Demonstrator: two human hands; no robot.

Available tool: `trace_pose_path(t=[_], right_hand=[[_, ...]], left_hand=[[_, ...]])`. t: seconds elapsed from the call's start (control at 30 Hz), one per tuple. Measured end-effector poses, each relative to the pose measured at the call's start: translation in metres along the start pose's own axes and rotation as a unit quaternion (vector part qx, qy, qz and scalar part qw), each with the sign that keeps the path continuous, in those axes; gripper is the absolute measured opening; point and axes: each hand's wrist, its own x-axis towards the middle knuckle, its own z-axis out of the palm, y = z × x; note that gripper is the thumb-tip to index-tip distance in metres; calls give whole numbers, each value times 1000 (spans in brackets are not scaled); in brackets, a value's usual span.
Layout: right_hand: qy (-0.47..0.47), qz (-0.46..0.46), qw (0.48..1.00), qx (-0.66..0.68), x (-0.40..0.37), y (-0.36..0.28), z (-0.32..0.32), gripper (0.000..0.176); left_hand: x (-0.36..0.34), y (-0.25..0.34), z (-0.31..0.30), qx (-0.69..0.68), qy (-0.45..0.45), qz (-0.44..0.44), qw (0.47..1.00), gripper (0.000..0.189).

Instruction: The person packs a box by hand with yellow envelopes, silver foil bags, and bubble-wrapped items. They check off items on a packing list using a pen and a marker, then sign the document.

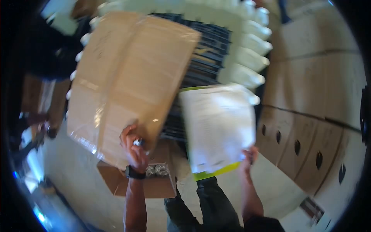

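My left hand (pixel 134 149), with a dark watch on the wrist, is closed around a small shiny metal piece (pixel 138 142) whose exact kind is too blurred to tell. It is over the near edge of a large taped cardboard box (pixel 127 73). Just beneath the wrist, an open carton (pixel 127 186) contains several shiny, clear-looking or metallic items (pixel 157 169). My right hand (pixel 249 156) grips the lower right edge of white printed papers (pixel 218 127) backed by a yellow-green clipboard or folder (pixel 218 171). The print is unreadable.
A black slatted pallet (pixel 208 46) lies under the large box, with rows of white plastic containers (pixel 253 56) around it. Stacked cardboard boxes (pixel 305 143) with dark oval holes line the right side. Another person's dark clothing (pixel 58 52) shows at left.
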Motion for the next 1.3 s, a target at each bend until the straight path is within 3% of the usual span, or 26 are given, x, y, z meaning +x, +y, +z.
trace_pose_path(t=[0.1, 0.17, 0.2, 0.27, 0.33, 0.4, 0.5, 0.6, 0.67, 0.73, 0.77, 0.8, 0.83, 0.87, 0.9, 0.97, 1.0, 1.03, 1.1, 1.13, 1.17, 1.23, 1.3], right_hand=[[7, -146, 989, -6, 43, 25, -29, 28], [72, -157, 984, -47, 58, 40, -14, 25], [79, -122, 989, 16, 61, 40, -8, 25], [61, -131, 989, -27, 92, 83, -28, 24], [44, -145, 986, -66, 102, 99, -37, 23], [87, -109, 985, -98, 104, 95, -31, 24], [121, -114, 965, -203, 118, 119, -52, 28], [126, -157, 960, -192, 146, 146, -91, 30], [129, -121, 984, -30, 121, 104, -71, 27], [106, -100, 977, 156, 82, 37, -33, 24], [81, -115, 971, 193, 63, 8, -17, 23], [17, -197, 972, 127, 64, 5, -21, 17], [-42, -282, 956, 73, 64, 2, -24, 13], [-49, -280, 956, 68, 52, -20, -16, 13], [-39, -209, 968, 133, 28, -59, 5, 11], [-22, -140, 969, 203, -3, -114, 40, 10], [-70, -212, 952, 212, -14, -134, 50, 9], [-118, -283, 927, 217, -23, -150, 58, 9], [-157, -316, 920, 172, -42, -176, 78, 10], [-201, -342, 909, 126, -49, -184, 90, 11], [-241, -330, 910, 74, -54, -188, 103, 13], [-294, -306, 905, -27, -59, -167, 134, 20], [-305, -370, 860, -171, -65, -148, 167, 28]], left_hand=[[5, -37, -35, 192, 77, -7, 978, 48], [16, -62, -62, 244, 110, -27, 963, 38], [18, -73, -73, 277, 133, -41, 951, 28], [20, -76, -86, 293, 143, -42, 944, 32], [25, -55, -98, 208, 60, -111, 970, 40], [20, -57, -94, 254, 61, -50, 964, 42], [22, -58, -93, 279, 72, -89, 954, 41], [30, -54, -89, 297, 79, -104, 946, 41], [34, -53, -90, 276, 64, -152, 947, 41], [40, -42, -109, 273, 96, -120, 950, 39], [50, -1, -135, 164, 26, -198, 966, 37], [53, 27, -151, 49, -50, -273, 960, 36], [36, 37, -155, 20, -100, -139, 985, 35], [18, 55, -156, -16, -164, -61, 984, 33], [0, 73, -157, -63, -230, 12, 971, 32], [-24, 108, -121, -81, -324, 31, 942, 30], [-43, 106, -87, -47, -340, 31, 939, 29], [-64, 93, -50, 0, -325, 27, 945, 29], [-82, 55, 1, 79, -255, 36, 963, 31], [-79, 46, 9, 111, -200, 46, 972, 32], [-74, 38, 18, 146, -237, 3, 960, 34], [-45, 40, 13, 109, -193, -6, 975, 34], [-16, 28, 17, 109, -97, 59, 987, 37]])
